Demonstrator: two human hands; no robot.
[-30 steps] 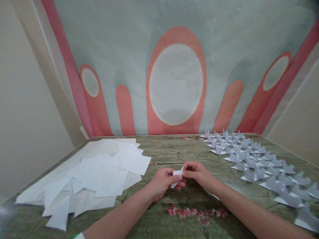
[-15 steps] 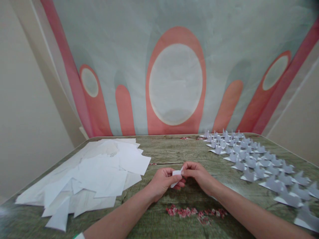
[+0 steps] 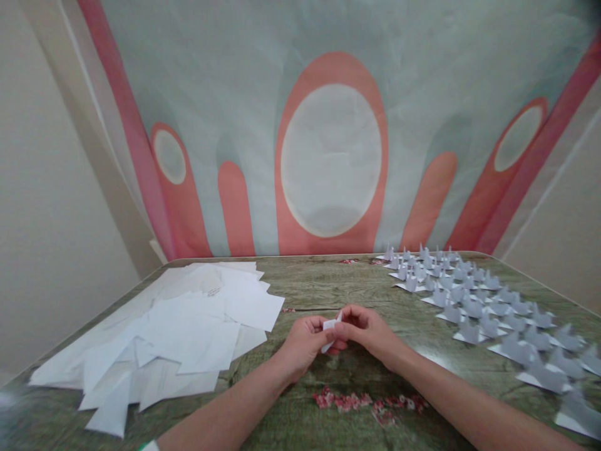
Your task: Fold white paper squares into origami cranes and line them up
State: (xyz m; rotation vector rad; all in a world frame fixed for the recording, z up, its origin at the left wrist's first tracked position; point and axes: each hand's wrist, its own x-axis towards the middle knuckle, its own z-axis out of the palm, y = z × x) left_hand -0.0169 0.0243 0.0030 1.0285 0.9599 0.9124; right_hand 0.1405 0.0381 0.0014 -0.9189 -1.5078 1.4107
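A small folded piece of white paper (image 3: 329,324) is held between both hands above the middle of the table. My left hand (image 3: 306,341) is closed on its left side, thumb on top and fingers beneath. My right hand (image 3: 369,329) pinches the right side, where a narrow point of paper sticks up beside the fingertips. The thumbs nearly meet and hide part of the folds. To the right stand rows of white folded paper figures (image 3: 472,305) with upright points. On the left lies a spread pile of loose white paper sheets (image 3: 197,332).
The wood-patterned table (image 3: 300,288) carries printed pink flowers (image 3: 342,399) near its front. Behind its far edge hangs a grey-green backdrop (image 3: 253,81) with coral shapes. Plain walls flank both sides. One triangular paper piece (image 3: 113,407) lies at the pile's front edge.
My right hand has shifted slightly left, its thumb now nearer the left thumb over the folded paper. The paper's upright point shows a little further left. The pile and figures stay put.
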